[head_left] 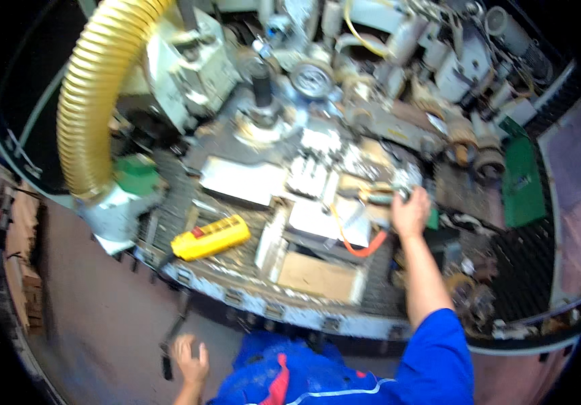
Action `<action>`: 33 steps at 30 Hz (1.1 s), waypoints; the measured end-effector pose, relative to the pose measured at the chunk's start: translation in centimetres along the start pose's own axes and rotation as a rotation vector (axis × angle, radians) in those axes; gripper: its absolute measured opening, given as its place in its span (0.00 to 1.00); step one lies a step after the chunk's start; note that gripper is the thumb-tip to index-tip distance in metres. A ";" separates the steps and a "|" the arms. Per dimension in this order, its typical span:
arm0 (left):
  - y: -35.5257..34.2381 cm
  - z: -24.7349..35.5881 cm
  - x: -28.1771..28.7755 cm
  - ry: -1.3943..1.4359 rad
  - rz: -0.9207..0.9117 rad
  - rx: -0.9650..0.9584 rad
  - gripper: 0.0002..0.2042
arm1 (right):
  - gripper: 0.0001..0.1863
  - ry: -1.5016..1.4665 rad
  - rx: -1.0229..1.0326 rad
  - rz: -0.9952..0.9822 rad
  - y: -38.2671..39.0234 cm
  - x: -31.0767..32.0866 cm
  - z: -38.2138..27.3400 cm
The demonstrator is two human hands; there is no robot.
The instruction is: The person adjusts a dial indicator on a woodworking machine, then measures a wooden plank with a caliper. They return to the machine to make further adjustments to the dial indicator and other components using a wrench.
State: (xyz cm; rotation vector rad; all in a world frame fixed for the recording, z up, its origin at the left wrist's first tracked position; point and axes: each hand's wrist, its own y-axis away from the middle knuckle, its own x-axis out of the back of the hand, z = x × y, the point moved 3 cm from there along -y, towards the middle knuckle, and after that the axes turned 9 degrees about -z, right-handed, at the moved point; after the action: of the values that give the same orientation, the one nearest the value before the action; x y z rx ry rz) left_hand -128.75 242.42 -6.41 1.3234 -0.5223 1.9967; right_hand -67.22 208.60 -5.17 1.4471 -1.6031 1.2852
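Right hand [410, 212] clenched on small metal part [398, 194], mid-bench [304, 314]; left hand [191, 361] released, low past near edge, floor [101, 317] around it.

head cam | looks steeply down | near machine bed [317, 202] | fisheye, single view

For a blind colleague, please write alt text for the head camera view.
The person's right hand reaches into a cluttered machine bed and grips a small metal part, while the left hand hangs low near a dark tool. A yellow control pendant and a ribbed yellow hose are at the left.
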 end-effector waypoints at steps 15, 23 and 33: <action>-6.6 -7.7 -3.5 1.128 0.618 0.508 0.12 | 0.58 0.080 -0.443 -0.286 -13.4 -6.4 1.2; -8.8 -7.3 -2.8 1.120 0.842 0.623 0.11 | 0.43 0.094 -0.418 -0.377 -13.9 -6.2 0.1; -8.8 -2.3 1.1 1.214 0.731 1.030 0.20 | 0.40 0.120 -0.391 -0.360 -14.3 -6.7 0.7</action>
State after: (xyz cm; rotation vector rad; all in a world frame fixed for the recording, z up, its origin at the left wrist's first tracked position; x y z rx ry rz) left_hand -124.12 250.33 -6.63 0.0201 0.8193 3.3479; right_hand -51.96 211.44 -7.85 1.3082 -1.3454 0.7865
